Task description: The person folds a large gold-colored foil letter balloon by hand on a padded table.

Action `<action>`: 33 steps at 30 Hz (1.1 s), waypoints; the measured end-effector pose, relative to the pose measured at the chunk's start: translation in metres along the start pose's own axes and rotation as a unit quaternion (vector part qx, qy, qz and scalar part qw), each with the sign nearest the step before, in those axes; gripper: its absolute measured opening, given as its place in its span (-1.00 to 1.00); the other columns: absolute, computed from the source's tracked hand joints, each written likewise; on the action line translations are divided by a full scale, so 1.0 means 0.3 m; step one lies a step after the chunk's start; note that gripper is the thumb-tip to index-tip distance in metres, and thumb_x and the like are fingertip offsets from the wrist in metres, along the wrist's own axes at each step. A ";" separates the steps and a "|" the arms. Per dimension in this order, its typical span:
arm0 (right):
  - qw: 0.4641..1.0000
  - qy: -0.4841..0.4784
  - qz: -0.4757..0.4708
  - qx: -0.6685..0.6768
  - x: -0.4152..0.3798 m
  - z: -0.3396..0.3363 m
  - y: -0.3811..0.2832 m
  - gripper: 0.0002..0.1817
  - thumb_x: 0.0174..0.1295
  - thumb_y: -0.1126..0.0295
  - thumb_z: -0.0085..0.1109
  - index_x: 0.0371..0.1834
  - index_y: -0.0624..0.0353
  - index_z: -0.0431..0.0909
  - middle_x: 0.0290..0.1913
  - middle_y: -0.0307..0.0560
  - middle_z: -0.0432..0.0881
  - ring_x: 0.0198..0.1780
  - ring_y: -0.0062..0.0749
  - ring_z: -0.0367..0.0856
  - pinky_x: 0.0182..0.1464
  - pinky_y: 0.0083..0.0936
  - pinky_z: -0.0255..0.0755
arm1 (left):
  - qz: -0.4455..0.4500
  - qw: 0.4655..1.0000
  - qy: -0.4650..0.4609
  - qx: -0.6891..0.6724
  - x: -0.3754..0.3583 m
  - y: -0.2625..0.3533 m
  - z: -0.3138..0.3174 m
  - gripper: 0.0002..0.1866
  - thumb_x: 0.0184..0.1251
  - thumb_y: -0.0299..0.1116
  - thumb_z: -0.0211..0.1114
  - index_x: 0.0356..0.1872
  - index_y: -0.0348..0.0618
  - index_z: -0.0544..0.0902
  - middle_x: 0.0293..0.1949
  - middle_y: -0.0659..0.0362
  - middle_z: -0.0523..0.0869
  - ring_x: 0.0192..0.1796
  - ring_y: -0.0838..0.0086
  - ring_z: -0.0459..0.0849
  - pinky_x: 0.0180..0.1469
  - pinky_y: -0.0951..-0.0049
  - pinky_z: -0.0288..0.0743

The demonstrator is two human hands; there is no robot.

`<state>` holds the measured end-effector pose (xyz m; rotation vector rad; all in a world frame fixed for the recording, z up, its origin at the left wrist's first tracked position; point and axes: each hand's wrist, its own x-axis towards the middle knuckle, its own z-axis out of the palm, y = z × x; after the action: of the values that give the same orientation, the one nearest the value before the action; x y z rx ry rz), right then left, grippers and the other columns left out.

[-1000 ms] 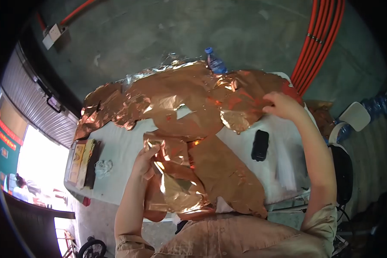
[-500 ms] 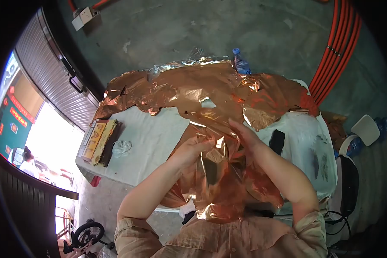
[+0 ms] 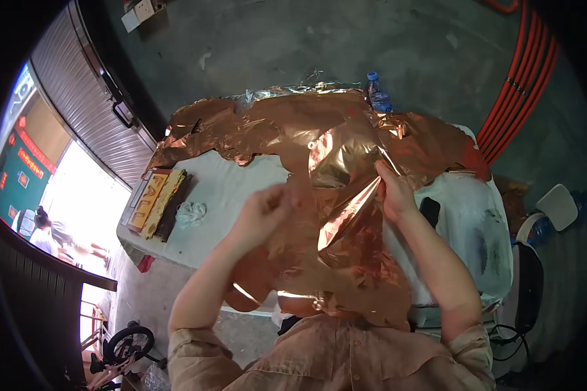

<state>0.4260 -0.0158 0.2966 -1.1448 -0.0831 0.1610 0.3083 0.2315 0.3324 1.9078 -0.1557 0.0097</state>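
Observation:
A large crumpled sheet of copper-coloured foil [image 3: 336, 247] is lifted in front of my chest. My left hand [image 3: 261, 212] pinches its left edge and my right hand [image 3: 392, 192] grips its upper right part, so the sheet hangs between them. More copper foil sheets [image 3: 267, 127] lie spread over the far half of the white-covered table [image 3: 231, 195], with a strip of silver foil [image 3: 293, 91] along the far edge.
A blue-capped water bottle [image 3: 377, 94] stands at the table's far edge. A black device [image 3: 429, 210] lies right of my right hand. Stacked boxes [image 3: 156, 202] and a white crumpled wad [image 3: 190, 212] sit at the table's left end. Red cables [image 3: 518, 91] run down the right wall. A chair [image 3: 561, 202] stands right.
My right hand came back from the far foil pile to the sheet near my chest. Both hands then lifted the sheet higher and pulled it apart.

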 end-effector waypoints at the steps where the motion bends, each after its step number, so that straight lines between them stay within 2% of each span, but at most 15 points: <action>1: 1.000 0.015 0.008 0.019 -0.004 0.003 0.014 -0.91 0.29 0.33 0.14 -0.28 0.09 0.54 -0.62 -0.41 0.43 -0.66 -0.77 0.31 -0.58 -0.74 0.18 | 0.024 0.994 0.039 -0.103 0.019 -0.012 -0.004 -0.74 0.40 -0.44 0.09 0.05 -0.31 0.51 -0.18 0.20 0.66 -0.12 0.56 0.62 -0.05 0.51 0.51; 2: 0.999 0.030 0.014 0.036 -0.011 0.009 0.019 -0.90 0.28 0.33 0.14 -0.30 0.09 0.53 -0.65 -0.41 0.41 -0.67 -0.77 0.31 -0.59 -0.74 0.18 | 0.024 0.994 0.040 -0.103 0.016 -0.013 -0.006 -0.74 0.40 -0.44 0.09 0.05 -0.31 0.51 -0.18 0.20 0.66 -0.12 0.56 0.62 -0.05 0.51 0.51; 4: 0.999 -0.010 0.043 0.000 0.005 -0.038 0.077 -0.90 0.28 0.33 0.14 -0.29 0.10 0.53 -0.63 -0.36 0.45 -0.68 -0.72 0.34 -0.63 -0.70 0.19 | 0.007 0.988 0.074 0.132 -0.005 -0.018 0.007 -0.73 0.38 -0.42 0.12 0.04 -0.28 0.52 -0.21 0.16 0.68 -0.19 0.54 0.64 -0.08 0.53 0.51; 5: 0.997 0.055 0.037 0.029 0.015 -0.033 0.111 -0.90 0.28 0.34 0.14 -0.27 0.11 0.53 -0.63 -0.33 0.46 -0.71 -0.65 0.35 -0.68 -0.65 0.18 | -0.010 0.967 0.062 0.247 -0.030 -0.003 0.019 -0.67 0.29 -0.37 0.19 0.05 -0.24 0.53 -0.16 0.07 0.67 -0.14 0.40 0.66 -0.09 0.45 0.53; 6: 0.991 0.118 0.031 0.058 0.025 -0.032 0.141 -0.89 0.27 0.34 0.14 -0.26 0.13 0.53 -0.63 -0.29 0.47 -0.74 -0.58 0.35 -0.73 -0.60 0.16 | -0.012 0.967 0.063 0.246 -0.051 -0.016 0.030 -0.67 0.29 -0.37 0.19 0.05 -0.24 0.53 -0.16 0.07 0.67 -0.14 0.40 0.66 -0.09 0.45 0.53; 8: 0.995 0.085 0.055 0.009 0.014 -0.090 0.175 -0.82 0.30 0.31 0.10 -0.20 0.19 0.50 -0.55 -0.25 0.52 -0.66 -0.51 0.44 -0.70 -0.57 0.24 | -0.008 0.881 -0.033 0.472 -0.095 -0.051 0.037 -0.61 0.18 -0.32 0.25 0.04 -0.23 0.54 -0.08 0.02 0.65 -0.03 0.26 0.63 -0.02 0.32 0.53; 9: 0.997 0.056 0.040 -0.027 0.003 -0.101 0.197 -0.79 0.32 0.30 0.06 -0.14 0.21 0.52 -0.40 -0.25 0.56 -0.53 -0.58 0.47 -0.57 -0.60 0.31 | -0.013 0.879 -0.034 0.475 -0.114 -0.074 0.030 -0.61 0.18 -0.32 0.25 0.04 -0.23 0.54 -0.08 0.02 0.65 -0.03 0.26 0.63 -0.02 0.32 0.53; 12: 0.993 0.006 0.063 -0.099 -0.030 -0.126 0.214 -0.72 0.35 0.27 -0.02 -0.14 0.26 0.54 -0.33 -0.18 0.62 -0.53 -0.55 0.52 -0.55 -0.56 0.35 | 0.024 0.889 -0.098 0.447 -0.181 -0.145 0.019 -0.50 0.15 -0.22 0.25 0.12 -0.19 0.50 0.09 0.00 0.56 0.17 0.14 0.50 0.16 0.19 0.40; 15: 0.973 -0.012 0.088 -0.214 -0.034 -0.119 0.203 -0.63 0.37 0.19 -0.06 -0.41 0.28 0.53 -0.78 -0.20 0.42 -0.78 -0.53 0.37 -0.70 -0.53 0.23 | 0.080 0.856 -0.071 0.506 -0.228 -0.182 0.028 -0.42 0.25 -0.07 0.18 0.24 -0.13 0.40 0.23 -0.01 0.44 0.33 0.14 0.34 0.30 0.17 0.24; 16: 0.973 -0.012 0.090 -0.213 -0.032 -0.119 0.210 -0.63 0.37 0.19 -0.06 -0.41 0.28 0.53 -0.78 -0.20 0.42 -0.78 -0.53 0.37 -0.70 -0.53 0.23 | 0.082 0.855 -0.067 0.508 -0.241 -0.192 0.030 -0.40 0.27 -0.03 0.15 0.26 -0.14 0.37 0.29 -0.02 0.37 0.37 0.14 0.28 0.33 0.12 0.17; 18: 0.983 0.006 0.045 -0.179 -0.023 -0.129 0.218 -0.67 0.35 0.16 0.01 -0.37 0.20 0.55 -0.69 -0.17 0.51 -0.75 -0.48 0.43 -0.67 -0.57 0.25 | 0.083 0.855 -0.062 0.509 -0.248 -0.201 0.033 -0.37 0.29 0.00 0.13 0.29 -0.15 0.35 0.35 -0.02 0.29 0.41 0.14 0.21 0.37 0.07 0.09; 22: 0.974 0.011 0.082 -0.210 0.009 -0.161 0.173 -0.71 0.36 0.19 0.01 -0.30 0.20 0.56 -0.66 -0.22 0.53 -0.71 -0.55 0.43 -0.65 -0.60 0.25 | 0.073 0.872 -0.060 0.480 -0.209 -0.204 0.067 -0.38 0.31 -0.03 0.12 0.32 -0.13 0.31 0.38 -0.05 0.22 0.45 0.12 0.11 0.42 0.07 0.00; 24: 0.992 0.031 -0.036 -0.119 0.025 -0.148 0.146 -0.77 0.37 0.26 0.02 -0.20 0.20 0.55 -0.56 -0.24 0.58 -0.66 -0.58 0.46 -0.63 -0.61 0.28 | 0.071 0.878 -0.059 0.469 -0.177 -0.209 0.087 -0.38 0.31 -0.03 0.13 0.32 -0.13 0.31 0.38 -0.05 0.22 0.45 0.11 0.11 0.42 0.06 0.00; 29: 0.940 0.028 -0.277 -0.194 0.012 -0.103 -0.024 -0.69 0.36 0.33 0.03 0.13 0.16 0.46 -0.18 -0.39 0.58 -0.32 -0.82 0.46 -0.37 -0.79 0.31 | 0.116 0.878 -0.076 0.457 -0.085 -0.225 0.150 -0.37 0.29 -0.03 0.15 0.31 -0.13 0.31 0.36 -0.06 0.25 0.45 0.09 0.11 0.40 0.04 0.03; 33: 0.983 0.030 -0.177 -0.031 -0.113 -0.046 -0.239 -0.75 0.37 0.39 0.00 0.07 0.15 0.48 -0.12 -0.31 0.58 -0.19 -0.76 0.49 -0.11 -0.79 0.36 | 0.131 0.887 -0.054 0.440 -0.047 -0.223 0.174 -0.34 0.26 -0.03 0.19 0.31 -0.13 0.30 0.36 -0.04 0.26 0.42 0.07 0.16 0.39 0.04 0.05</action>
<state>0.4008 -0.0630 0.3568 -1.1782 -0.2366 -0.1932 0.2982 0.2058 0.2507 2.7814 -0.5616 0.1843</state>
